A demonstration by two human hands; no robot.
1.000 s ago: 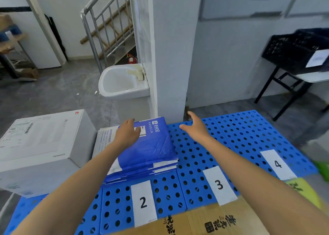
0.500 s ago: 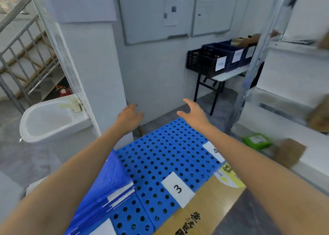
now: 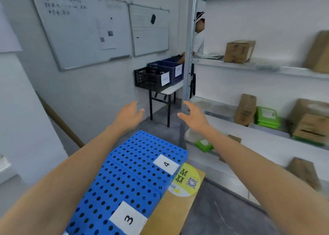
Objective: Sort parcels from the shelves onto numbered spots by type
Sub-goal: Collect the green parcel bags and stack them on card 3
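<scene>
My left hand (image 3: 129,115) and my right hand (image 3: 195,116) are both raised in the air with fingers spread, holding nothing. Below them lies the blue perforated pallet (image 3: 124,177) with white labels 3 (image 3: 128,219) and 4 (image 3: 166,164); those two spots are bare. To the right stands a white shelving unit (image 3: 258,67) with brown cardboard boxes (image 3: 239,51), a brown paper parcel (image 3: 245,110), green flat parcels (image 3: 267,118) and another green parcel (image 3: 204,144) on the lowest level, just beyond my right forearm.
A flat cardboard sheet with a yellow sticker (image 3: 185,183) lies beside the pallet. Black and blue crates (image 3: 154,76) sit on a small table ahead. A person in white (image 3: 198,37) stands behind the shelf post (image 3: 189,44). Whiteboards (image 3: 83,28) hang on the wall.
My view has swung right, from the blue envelope stack on spot 2 to the shelves. My left hand let go of the stack; both hands now hover empty.
</scene>
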